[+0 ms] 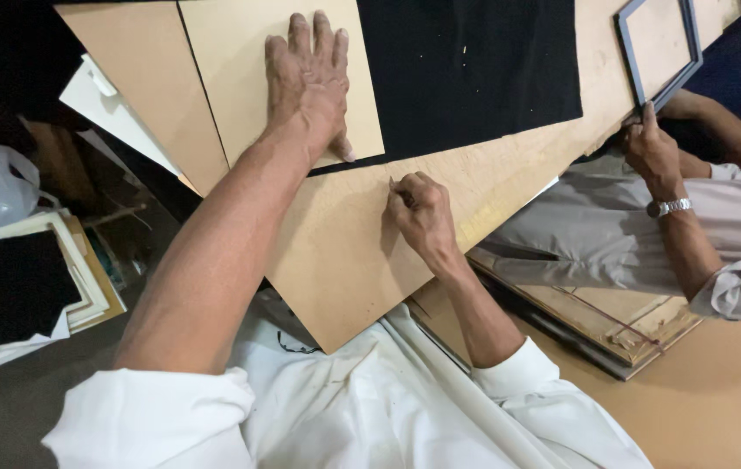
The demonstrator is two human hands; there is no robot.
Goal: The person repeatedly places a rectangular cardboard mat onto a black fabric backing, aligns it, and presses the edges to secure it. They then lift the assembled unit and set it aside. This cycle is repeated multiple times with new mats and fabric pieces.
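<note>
Hands: left hand (308, 82) flat on 1 card (240, 78); right hand (421, 213) gripping 1 tool (404, 196).

Tan card (301, 78): flat rect. sheet, smooth, lying over black fabric (474, 69), lower edge approx. flush w/ fabric's edge. Fabric: matte black, spread flat on brown board (344, 260). Board: large, pale brown, lying at an angle, one corner pointing twd the person. Blade (390, 184): tiny, mostly hidden, tip at card's lower edge.
</note>
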